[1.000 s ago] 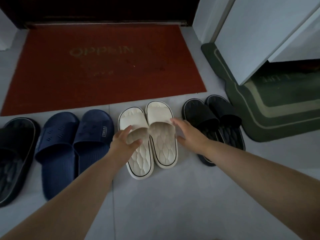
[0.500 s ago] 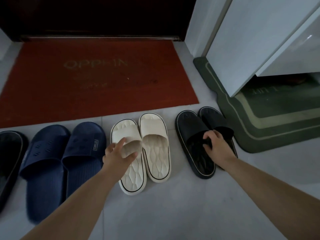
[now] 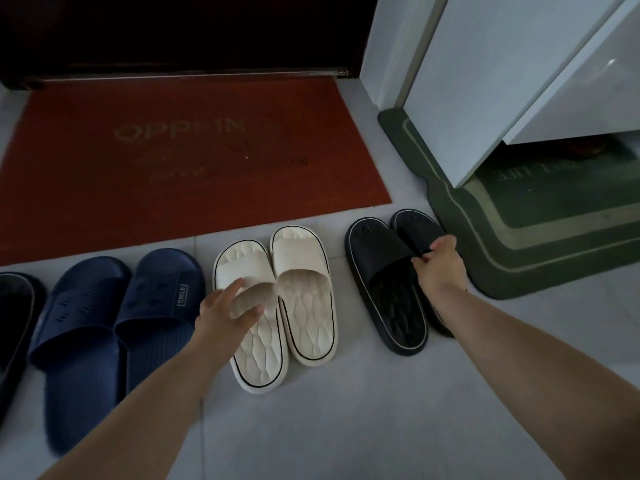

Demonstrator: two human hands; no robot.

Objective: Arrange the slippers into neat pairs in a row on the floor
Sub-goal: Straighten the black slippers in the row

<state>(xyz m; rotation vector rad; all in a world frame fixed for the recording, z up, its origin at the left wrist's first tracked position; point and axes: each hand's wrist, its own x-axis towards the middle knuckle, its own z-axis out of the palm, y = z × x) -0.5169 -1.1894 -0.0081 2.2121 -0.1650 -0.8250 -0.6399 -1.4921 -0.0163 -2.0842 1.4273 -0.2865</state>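
Floor (image 3: 346,427): black slipper (image 3: 412,230) within right fingers (image 3: 420,261)

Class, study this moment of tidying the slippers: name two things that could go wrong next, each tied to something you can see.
1. The right hand pinches the straps of both black slippers; dragging them together may skew the pair or push a toe onto the green mat right beside them.
2. The left hand rests open over the strap of the left cream slipper, which already sits lower than its mate; a nudge could widen that stagger.
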